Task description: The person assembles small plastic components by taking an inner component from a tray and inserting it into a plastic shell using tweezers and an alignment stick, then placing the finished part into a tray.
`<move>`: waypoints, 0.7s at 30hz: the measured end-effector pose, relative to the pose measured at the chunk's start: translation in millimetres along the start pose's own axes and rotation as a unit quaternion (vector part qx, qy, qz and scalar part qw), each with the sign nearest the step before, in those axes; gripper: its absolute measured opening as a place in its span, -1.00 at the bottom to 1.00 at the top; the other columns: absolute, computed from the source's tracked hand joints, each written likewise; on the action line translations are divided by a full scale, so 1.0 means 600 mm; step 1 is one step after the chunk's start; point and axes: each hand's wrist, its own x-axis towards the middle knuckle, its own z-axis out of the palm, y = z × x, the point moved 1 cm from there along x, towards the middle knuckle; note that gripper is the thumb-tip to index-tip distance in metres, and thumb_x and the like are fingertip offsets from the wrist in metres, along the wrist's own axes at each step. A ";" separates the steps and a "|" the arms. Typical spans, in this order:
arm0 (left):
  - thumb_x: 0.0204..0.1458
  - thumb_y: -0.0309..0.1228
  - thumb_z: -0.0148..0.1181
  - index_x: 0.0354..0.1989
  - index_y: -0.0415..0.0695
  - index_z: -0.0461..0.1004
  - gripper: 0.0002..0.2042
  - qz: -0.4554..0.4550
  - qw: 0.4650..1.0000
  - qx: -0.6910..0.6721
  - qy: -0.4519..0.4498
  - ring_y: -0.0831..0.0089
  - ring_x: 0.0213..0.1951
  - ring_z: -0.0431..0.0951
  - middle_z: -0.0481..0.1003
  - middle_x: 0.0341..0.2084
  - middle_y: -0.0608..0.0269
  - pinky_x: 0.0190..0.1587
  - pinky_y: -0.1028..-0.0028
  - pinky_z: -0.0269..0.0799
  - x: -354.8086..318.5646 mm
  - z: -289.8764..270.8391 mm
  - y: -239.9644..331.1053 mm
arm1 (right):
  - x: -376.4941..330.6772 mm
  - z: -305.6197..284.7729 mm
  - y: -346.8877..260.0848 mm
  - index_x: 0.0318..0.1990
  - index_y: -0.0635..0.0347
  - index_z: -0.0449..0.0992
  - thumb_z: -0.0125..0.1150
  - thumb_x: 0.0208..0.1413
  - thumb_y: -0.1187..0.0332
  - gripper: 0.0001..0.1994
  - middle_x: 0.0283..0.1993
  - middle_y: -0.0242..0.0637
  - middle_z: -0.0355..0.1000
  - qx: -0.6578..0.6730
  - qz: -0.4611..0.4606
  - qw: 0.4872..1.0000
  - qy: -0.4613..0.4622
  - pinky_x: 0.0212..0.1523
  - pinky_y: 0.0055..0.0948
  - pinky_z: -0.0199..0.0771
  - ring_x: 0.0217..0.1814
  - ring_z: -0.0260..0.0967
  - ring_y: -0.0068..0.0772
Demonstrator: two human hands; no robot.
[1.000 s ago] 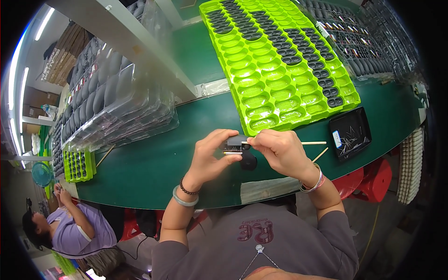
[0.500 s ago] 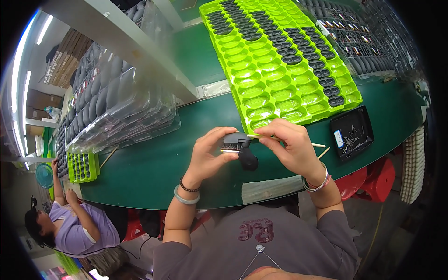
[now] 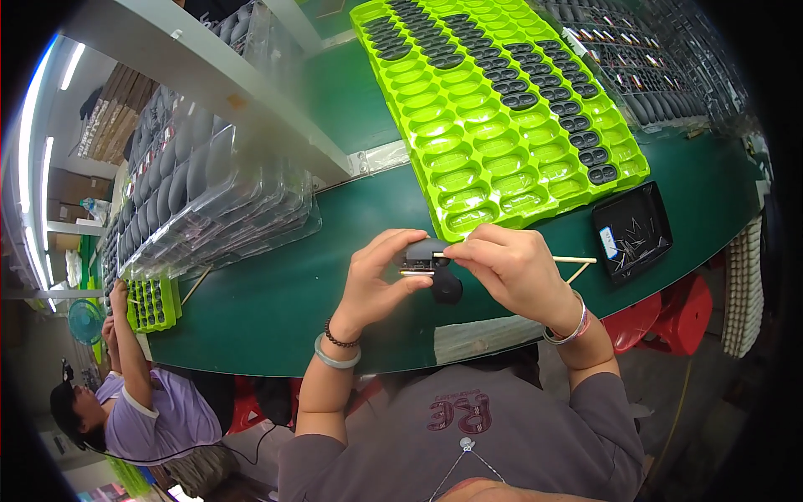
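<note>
- Head view, work position: the dark grey housing [image 3: 425, 249] is near the centre of the view, above the green table [image 3: 251, 309].
- Left hand [image 3: 375, 272], at 9 o'clock of the housing: thumb and fingers are clamped on it. A dark round part [image 3: 447, 289] hangs at 5 o'clock of the housing; whether they are joined cannot be told.
- Right hand [image 3: 514, 266], at 3 o'clock: thumb and forefinger are pinched together on a pale slender piece [image 3: 439, 254], its tip at the housing's right end.
- Step in hand, as judged: applying this tip to the housing edge. Contact is too small to confirm.
- Next move, as judged: requires a motionless left grip and fine fingertip control at the right.
- Surroundings: the lime tray [image 3: 452, 159] lies at 1 o'clock, partly filled with black parts [image 3: 602, 174]; a black box [image 3: 619, 213] of thin pins [image 3: 636, 238] lies at 3 o'clock.
</note>
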 end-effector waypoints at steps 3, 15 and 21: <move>-0.26 -0.44 0.39 -0.08 -0.25 0.42 -0.52 0.004 0.999 0.033 0.001 0.34 -0.25 0.51 0.48 -0.24 0.10 -0.21 0.48 0.43 -0.002 0.005 0.002 | 0.000 0.004 0.001 -0.32 0.22 0.53 0.18 -0.07 0.54 -0.88 -0.47 -0.25 0.40 -0.008 0.008 1.000 -0.008 -0.53 -0.42 0.35 -0.50 0.40 -0.26; -0.20 -0.42 0.37 -0.03 -0.29 0.38 -0.50 -0.057 0.996 -0.066 0.015 0.44 -0.17 0.47 0.45 -0.23 0.17 -0.13 0.50 0.38 -0.006 0.001 0.002 | 0.011 0.001 0.005 -0.23 0.23 0.52 0.19 -0.03 0.46 -0.83 -0.44 -0.26 0.42 0.134 0.097 0.986 -0.002 -0.56 -0.51 0.29 -0.57 0.35 -0.46; -0.11 -0.38 0.33 0.06 -0.32 0.30 -0.46 -0.086 0.960 -0.266 0.005 0.46 -0.08 0.41 0.41 -0.11 0.19 0.01 0.46 0.33 -0.015 0.009 0.004 | 0.007 0.022 -0.008 -0.06 0.18 0.49 0.24 -0.09 0.60 -0.64 -0.40 -0.55 0.33 0.346 0.192 0.918 -0.026 -0.65 -0.76 -0.10 -0.63 -0.10 -0.89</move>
